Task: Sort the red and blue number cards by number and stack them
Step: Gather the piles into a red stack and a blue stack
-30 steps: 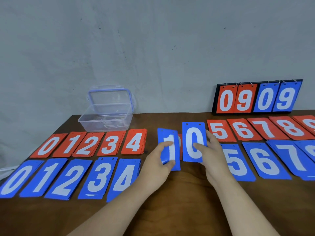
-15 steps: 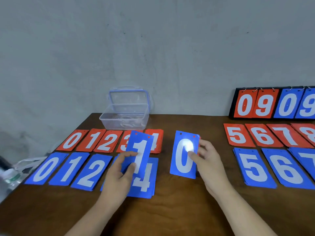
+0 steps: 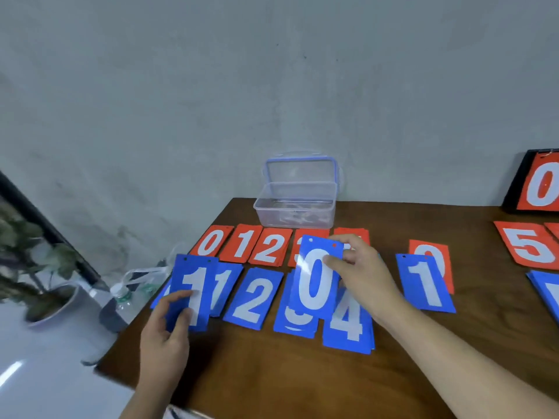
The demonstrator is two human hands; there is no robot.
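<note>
Blue 1 card [image 3: 196,276] pinched low by left hand [image 3: 165,343].

One view only: head-worn, wide-angle, facing forward and down across the dark brown wooden table [image 3: 302,382]. Close range; both forearms enter at the bottom edge. Lower left sits the left hand [image 3: 165,337], gripping a blue rectangular card marked 1 [image 3: 193,282]. Mid-frame is the right hand [image 3: 363,276], pinching a blue rectangular card marked 0 [image 3: 314,285]. Beyond the fingertips [image 3: 329,261]: clear plastic lidded box [image 3: 295,207], grey plaster wall [image 3: 272,86]. Left of the fingers: pale floor [image 3: 45,373].
</note>
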